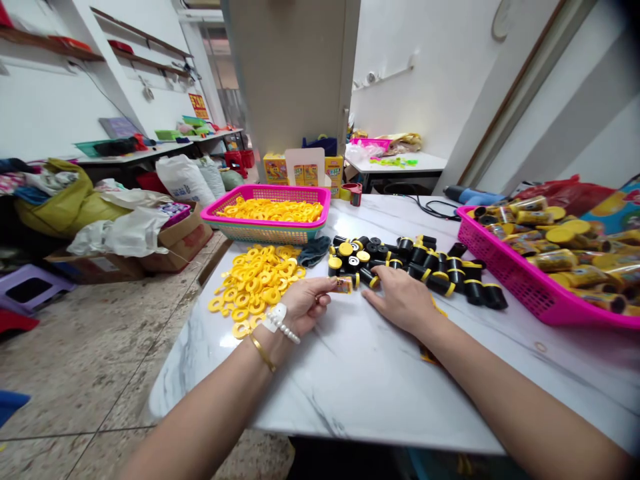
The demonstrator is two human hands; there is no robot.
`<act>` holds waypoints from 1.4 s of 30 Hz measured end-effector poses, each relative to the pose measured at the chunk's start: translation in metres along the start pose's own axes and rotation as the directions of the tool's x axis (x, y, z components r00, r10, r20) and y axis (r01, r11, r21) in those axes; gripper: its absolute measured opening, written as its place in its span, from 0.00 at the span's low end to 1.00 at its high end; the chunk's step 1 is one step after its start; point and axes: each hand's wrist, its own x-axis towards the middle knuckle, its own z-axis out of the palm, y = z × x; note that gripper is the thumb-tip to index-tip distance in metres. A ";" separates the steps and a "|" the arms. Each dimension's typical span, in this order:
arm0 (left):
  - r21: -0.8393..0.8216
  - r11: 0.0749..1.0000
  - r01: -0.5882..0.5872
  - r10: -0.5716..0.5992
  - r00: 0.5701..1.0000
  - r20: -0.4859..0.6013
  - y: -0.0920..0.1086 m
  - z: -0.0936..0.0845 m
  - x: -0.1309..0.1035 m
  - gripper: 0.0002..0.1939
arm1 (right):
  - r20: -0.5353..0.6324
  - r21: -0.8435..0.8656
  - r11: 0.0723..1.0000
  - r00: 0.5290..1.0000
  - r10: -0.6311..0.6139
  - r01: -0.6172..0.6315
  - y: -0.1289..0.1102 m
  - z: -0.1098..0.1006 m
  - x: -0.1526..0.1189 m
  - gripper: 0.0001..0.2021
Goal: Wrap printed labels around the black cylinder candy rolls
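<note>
My left hand (306,305) pinches a small printed label piece (343,285) between thumb and fingertips, over the white marble-patterned table (320,373). My right hand (400,297) reaches palm down to the near edge of a heap of black cylinders with yellow caps (440,285); its fingertips are at one black cylinder (369,277), and the thumb is spread apart. Left of my left hand lies a pile of yellow rings (257,283). A dark cloth (315,251) rests between the pile and the cylinders.
A pink basket (270,231) of yellow parts stands behind the rings. On the right, another pink basket (525,283) holds many printed yellow tubes. Yellow boxes (305,170), a tape roll (354,194) and a blue tool (473,195) are at the back. Orange pieces lie under my right forearm.
</note>
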 end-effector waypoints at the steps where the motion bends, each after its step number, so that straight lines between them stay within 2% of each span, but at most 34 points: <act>1: -0.016 1.000 0.011 -0.012 1.000 -0.013 0.001 0.000 0.001 0.02 | -0.005 0.041 0.999 1.000 0.005 -0.004 0.000 0.000 0.000 0.14; 4: -0.047 0.999 0.027 -0.028 0.999 -0.027 0.001 0.000 0.002 0.05 | -0.091 0.222 0.974 0.994 0.069 -0.047 0.002 -0.006 0.000 0.11; 6: -0.066 0.998 0.024 -0.026 0.999 -0.028 0.000 0.000 0.004 0.05 | -0.118 0.454 0.887 0.981 0.151 -0.082 0.002 -0.012 0.000 0.12; 7: -0.077 0.997 0.022 -0.025 0.999 -0.028 -0.001 -0.001 0.004 0.05 | -0.082 0.600 0.793 0.979 0.189 -0.103 0.001 -0.015 -0.001 0.14; 9: -0.106 0.994 0.028 -0.031 0.999 -0.026 -0.002 -0.001 0.005 0.05 | 0.058 0.845 0.509 0.976 0.212 -0.161 -0.002 -0.019 -0.002 0.18; 11: -0.138 0.990 0.043 -0.046 0.999 -0.019 -0.002 -0.001 0.006 0.04 | 0.167 0.942 0.261 0.970 0.176 -0.209 -0.007 -0.020 -0.004 0.20; 13: -0.166 0.984 0.055 -0.058 0.998 -0.012 -0.002 -0.001 0.006 0.04 | 0.212 0.958 0.166 0.967 0.144 -0.235 -0.011 -0.018 -0.005 0.20; 15: -0.188 0.981 0.058 -0.059 0.998 0.001 -0.002 -0.001 0.006 0.04 | 0.230 0.953 0.173 0.966 0.122 -0.248 -0.014 -0.015 -0.007 0.20; 19: -0.202 0.979 0.031 -0.024 0.999 0.036 -0.002 -0.001 0.007 0.04 | 0.185 0.919 0.327 0.973 0.141 -0.222 -0.015 -0.014 -0.011 0.19; 21: -0.200 0.979 0.021 -0.013 0.999 0.039 -0.004 -0.002 0.007 0.04 | 0.119 0.890 0.426 0.985 0.127 -0.163 -0.015 -0.016 -0.013 0.17; 25: -0.178 0.984 0.024 -0.015 0.998 0.053 -0.007 -0.003 0.009 0.03 | -0.076 0.763 0.645 0.996 0.036 0.035 -0.016 -0.021 -0.016 0.14; 28: -0.138 0.990 0.006 0.004 0.997 0.072 -0.010 -0.003 0.009 0.02 | -0.125 0.676 0.732 0.992 -0.005 0.089 -0.018 -0.024 -0.018 0.14; 31: -0.053 0.995 -0.080 0.083 0.995 0.055 -0.013 -0.002 0.008 0.05 | -0.058 0.710 0.704 0.998 0.009 0.035 -0.021 -0.024 -0.019 0.15; 34: 0.064 0.978 -0.198 0.196 0.980 0.030 -0.016 0.000 0.005 0.12 | 0.049 0.824 0.565 0.999 -0.003 -0.039 -0.021 -0.022 -0.019 0.15; 36: 0.113 0.965 -0.237 0.235 0.971 0.037 -0.017 0.001 0.003 0.16 | 0.088 0.858 0.510 0.996 -0.016 -0.067 -0.019 -0.023 -0.019 0.15; 42: 0.086 0.975 -0.206 0.195 0.973 0.127 -0.011 -0.002 0.001 0.20 | -0.013 0.864 0.504 0.999 0.051 -0.015 -0.011 -0.028 -0.017 0.13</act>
